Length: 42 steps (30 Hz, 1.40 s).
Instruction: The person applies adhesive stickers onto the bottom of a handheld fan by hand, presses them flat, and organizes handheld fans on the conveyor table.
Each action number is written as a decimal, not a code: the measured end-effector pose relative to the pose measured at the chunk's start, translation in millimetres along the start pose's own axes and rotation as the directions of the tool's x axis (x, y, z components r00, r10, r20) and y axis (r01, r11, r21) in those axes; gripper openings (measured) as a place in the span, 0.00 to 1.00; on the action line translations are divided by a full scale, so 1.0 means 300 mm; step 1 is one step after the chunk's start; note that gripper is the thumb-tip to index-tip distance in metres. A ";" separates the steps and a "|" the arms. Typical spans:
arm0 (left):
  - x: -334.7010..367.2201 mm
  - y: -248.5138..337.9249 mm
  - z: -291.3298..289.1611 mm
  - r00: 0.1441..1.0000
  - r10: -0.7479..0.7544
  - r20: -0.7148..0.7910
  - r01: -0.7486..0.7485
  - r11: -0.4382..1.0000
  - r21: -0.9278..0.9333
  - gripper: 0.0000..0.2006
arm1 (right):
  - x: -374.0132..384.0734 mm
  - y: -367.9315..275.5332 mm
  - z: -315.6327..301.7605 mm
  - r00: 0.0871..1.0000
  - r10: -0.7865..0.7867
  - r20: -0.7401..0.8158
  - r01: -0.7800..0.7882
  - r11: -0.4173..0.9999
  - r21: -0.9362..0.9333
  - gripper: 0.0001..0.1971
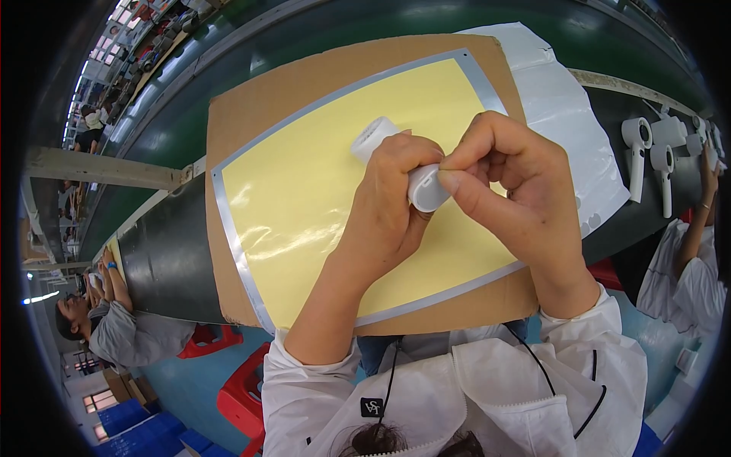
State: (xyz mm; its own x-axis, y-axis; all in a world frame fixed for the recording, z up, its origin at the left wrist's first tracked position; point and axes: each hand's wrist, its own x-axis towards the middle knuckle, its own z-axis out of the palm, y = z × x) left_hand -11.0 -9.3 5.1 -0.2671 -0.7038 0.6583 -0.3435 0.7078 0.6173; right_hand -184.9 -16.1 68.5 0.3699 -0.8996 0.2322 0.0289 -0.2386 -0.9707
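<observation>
My left hand [391, 202] is closed around a white plastic piece [427, 190] with a rounded end and a small slot in it. Just beyond the same hand, a white round part [373, 139] with a dark-marked face shows; my fingers hide whether the two are joined. At the edge of the rounded end, the thumb and forefinger of my right hand [512, 183] are pinched together, and whatever sits between them is too small to make out. Both hands are above a yellow sheet [293, 190] with a grey border.
Brown cardboard [236, 122] lies under the sheet, beside white plastic wrapping [567, 114]. White handheld fans [636, 148] rest on the dark belt [171, 255] at the right. A co-worker [122, 327] sits at the left, and another person's arm [697, 221] reaches in at the right. Red stools [244, 396] stand below.
</observation>
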 end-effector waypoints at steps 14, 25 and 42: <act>-0.001 -0.011 -0.015 0.998 -0.054 -0.015 0.052 0.993 -0.101 0.25 | -0.004 -0.021 0.008 0.870 -0.476 0.128 0.471 0.727 -0.500 0.06; -0.002 -0.011 -0.004 1.000 -0.029 0.007 0.029 1.000 0.013 0.26 | -0.007 -0.009 0.008 0.903 -0.427 0.048 0.373 0.725 -0.579 0.11; 0.008 -0.017 -0.010 0.997 -0.023 -0.074 0.019 0.998 -0.064 0.21 | -0.018 -0.014 0.050 0.840 -0.540 0.048 0.446 0.638 -0.627 0.07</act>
State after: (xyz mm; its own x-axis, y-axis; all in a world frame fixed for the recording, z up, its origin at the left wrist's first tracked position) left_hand -7.2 -14.2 4.8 -0.1914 -0.7136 0.6739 -0.2902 0.6971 0.6557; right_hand -173.0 -4.6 70.3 0.3394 -0.6097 0.7163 -0.3992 -0.7829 -0.4772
